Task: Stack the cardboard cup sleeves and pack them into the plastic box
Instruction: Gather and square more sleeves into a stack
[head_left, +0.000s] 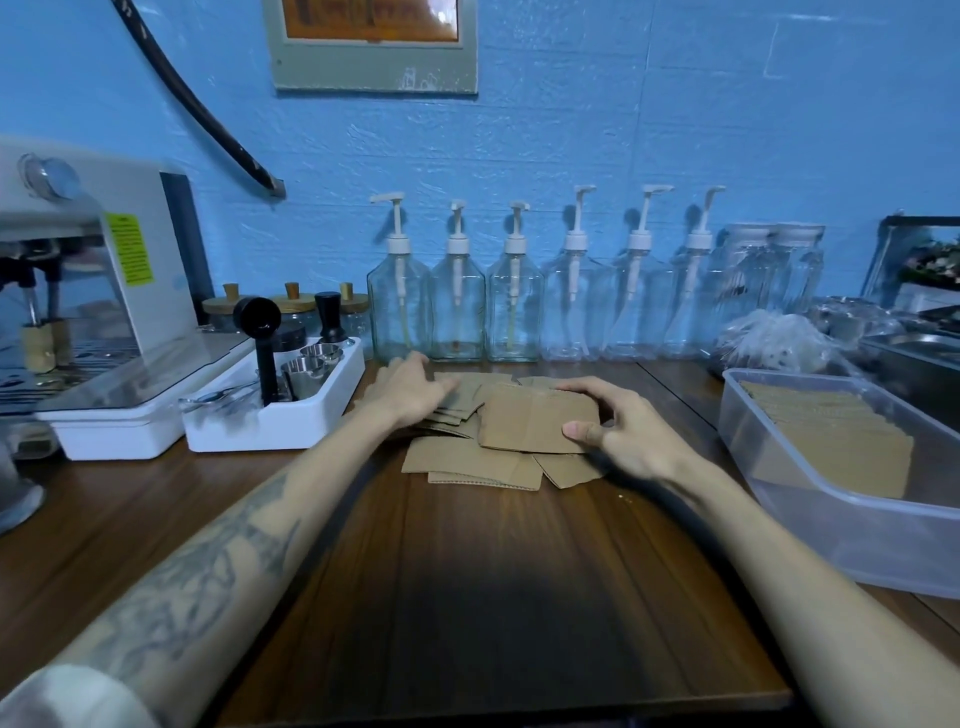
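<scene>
Here we see loose sleeves (470, 460) mid-table near the back edge. Our right hand (618, 434) grips one sleeve (530, 421); our left hand (410, 387) lies flat, fingers straight, on others. The box (852, 525), holding stacked sleeves, sits at the right edge.

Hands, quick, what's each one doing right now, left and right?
Left hand: open, fingers resting flat on the loose cardboard sleeves.
Right hand: holding a small stack of sleeves, thumb on top, fingers curled round its edge.
</scene>
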